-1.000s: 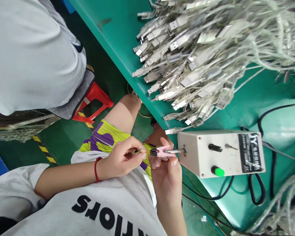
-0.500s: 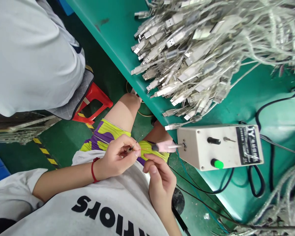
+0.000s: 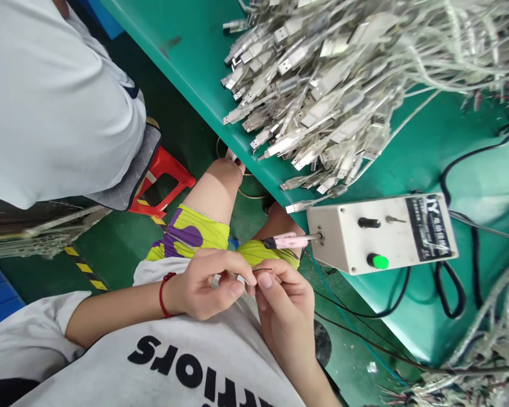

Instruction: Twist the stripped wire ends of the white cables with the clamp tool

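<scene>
Lower centre, the left hand (image 3: 212, 284) and right hand (image 3: 286, 297) pinch a thin wire (image 3: 263, 269), fingers closed; it looks unfinished. Whether the upper-right cables (image 3: 318, 110) are done, I can't tell.

So the one piece of jewellery I can see is a thin red cord bracelet (image 3: 166, 295) on the left wrist (image 3: 178, 294), with a small knot or bead on it (too tiny to tell). Using that bracelet as home base, there's a baggy light grey-white short sleeve (image 3: 29, 325) off to its left with a black patch (image 3: 8, 390) lower down, and the matching tee (image 3: 106, 367) sits below it with chunky black lettering (image 3: 189, 371) ending in "riors", upside down from here. Above and right of it: loud yellow-green shorts (image 3: 212, 226) with big rounded purple blobs.
</scene>
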`<state>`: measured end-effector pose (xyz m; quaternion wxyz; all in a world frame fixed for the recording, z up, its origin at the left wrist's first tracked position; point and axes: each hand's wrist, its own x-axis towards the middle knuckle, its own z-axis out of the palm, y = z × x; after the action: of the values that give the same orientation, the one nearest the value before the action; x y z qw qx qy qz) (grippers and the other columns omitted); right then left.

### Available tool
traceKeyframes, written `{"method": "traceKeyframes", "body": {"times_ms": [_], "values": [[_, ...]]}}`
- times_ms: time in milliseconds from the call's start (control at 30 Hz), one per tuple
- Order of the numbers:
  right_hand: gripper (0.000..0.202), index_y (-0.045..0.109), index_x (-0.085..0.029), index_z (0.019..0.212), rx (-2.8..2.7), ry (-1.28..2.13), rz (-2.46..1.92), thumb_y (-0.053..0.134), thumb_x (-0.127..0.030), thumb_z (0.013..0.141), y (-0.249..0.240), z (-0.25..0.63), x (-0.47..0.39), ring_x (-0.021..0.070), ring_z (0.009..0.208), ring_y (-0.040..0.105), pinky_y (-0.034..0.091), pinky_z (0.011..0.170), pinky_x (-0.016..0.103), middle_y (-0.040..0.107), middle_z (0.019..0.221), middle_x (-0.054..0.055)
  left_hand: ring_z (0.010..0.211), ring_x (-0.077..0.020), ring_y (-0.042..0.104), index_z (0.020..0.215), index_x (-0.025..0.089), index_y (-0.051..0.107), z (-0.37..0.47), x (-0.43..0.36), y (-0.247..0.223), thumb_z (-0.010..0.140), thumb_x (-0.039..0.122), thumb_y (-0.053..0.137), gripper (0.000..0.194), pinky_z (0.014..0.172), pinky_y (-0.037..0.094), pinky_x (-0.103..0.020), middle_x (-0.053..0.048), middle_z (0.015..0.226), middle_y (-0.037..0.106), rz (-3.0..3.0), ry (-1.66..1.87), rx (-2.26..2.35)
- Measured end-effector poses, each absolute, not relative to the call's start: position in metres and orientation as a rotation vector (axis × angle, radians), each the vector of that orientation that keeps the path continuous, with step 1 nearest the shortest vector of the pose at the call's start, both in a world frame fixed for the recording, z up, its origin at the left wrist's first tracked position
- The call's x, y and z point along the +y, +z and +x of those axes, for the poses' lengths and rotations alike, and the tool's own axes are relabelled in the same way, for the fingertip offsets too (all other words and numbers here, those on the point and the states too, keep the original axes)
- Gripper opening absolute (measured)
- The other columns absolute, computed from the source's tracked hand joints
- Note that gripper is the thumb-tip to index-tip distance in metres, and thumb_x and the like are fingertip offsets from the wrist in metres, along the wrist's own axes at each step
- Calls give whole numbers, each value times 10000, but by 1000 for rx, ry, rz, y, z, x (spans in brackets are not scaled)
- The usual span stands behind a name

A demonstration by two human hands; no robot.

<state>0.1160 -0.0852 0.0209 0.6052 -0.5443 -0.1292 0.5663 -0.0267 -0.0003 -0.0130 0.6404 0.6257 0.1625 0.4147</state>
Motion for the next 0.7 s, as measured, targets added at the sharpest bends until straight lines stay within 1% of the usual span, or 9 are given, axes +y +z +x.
{"method": "traceKeyframes", "body": {"times_ms": [67,167,267,333,400,433,500,567,700], "values": [[241,841,-233,887,-275,1330,-1262,949,-448,893,22,115,-83,79,504,421,345,505,223,626,600,-41,690,-160,736,1066,191,730,-28,1,-13,1139,276,602,170,657,568,-246,-69,847,815,1399,926,343],[286,834,-221,874,-272,1330,-1296,950,-483,876,23,115,-80,79,483,386,334,482,227,605,577,-49,629,-144,722,996,193,734,-29,3,-12,1138,314,625,217,583,522,-219,-54,784,812,1440,909,353],[260,820,-214,855,-431,1218,-1435,909,-451,919,26,114,-79,103,504,467,389,502,248,662,606,-26,549,-122,691,984,199,729,-31,6,-10,1124,308,648,196,506,473,-197,-31,741,804,1498,915,401],[212,807,-217,851,-591,1072,-1515,854,-384,974,30,114,-81,128,552,551,447,545,268,707,650,-7,543,-123,693,985,201,726,-32,7,-8,1118,298,657,178,508,488,-195,-24,733,802,1539,924,452],[131,816,-225,920,-689,957,-1533,823,-331,997,32,114,-83,148,599,605,492,588,289,729,699,2,531,-117,671,973,199,724,-31,8,-6,1113,299,663,183,510,492,-195,-20,731,795,1588,934,506],[89,826,-230,978,-717,924,-1524,826,-317,991,33,114,-85,152,604,610,503,599,297,722,702,-2,519,-109,648,960,198,722,-30,8,-5,1112,297,661,192,505,485,-193,-15,728,788,1610,933,532],[110,838,-236,1058,-764,904,-1508,848,-299,969,33,115,-86,151,594,596,510,604,302,685,679,-20,494,-90,598,933,193,718,-28,8,-3,1111,292,656,213,479,455,-181,-1,709,762,1633,921,581],[96,844,-240,1035,-785,904,-1507,866,-285,952,31,115,-85,141,578,579,500,585,288,666,657,-30,484,-81,569,912,186,708,-25,8,-2,1113,293,647,235,456,423,-173,11,679,723,1624,898,618],[65,865,-242,957,-735,925,-1539,888,-301,942,27,117,-80,136,582,593,508,571,273,724,677,-9,482,-76,552,917,187,682,-24,7,-3,1109,284,635,220,440,394,-171,18,676,693,1567,857,645]]}}
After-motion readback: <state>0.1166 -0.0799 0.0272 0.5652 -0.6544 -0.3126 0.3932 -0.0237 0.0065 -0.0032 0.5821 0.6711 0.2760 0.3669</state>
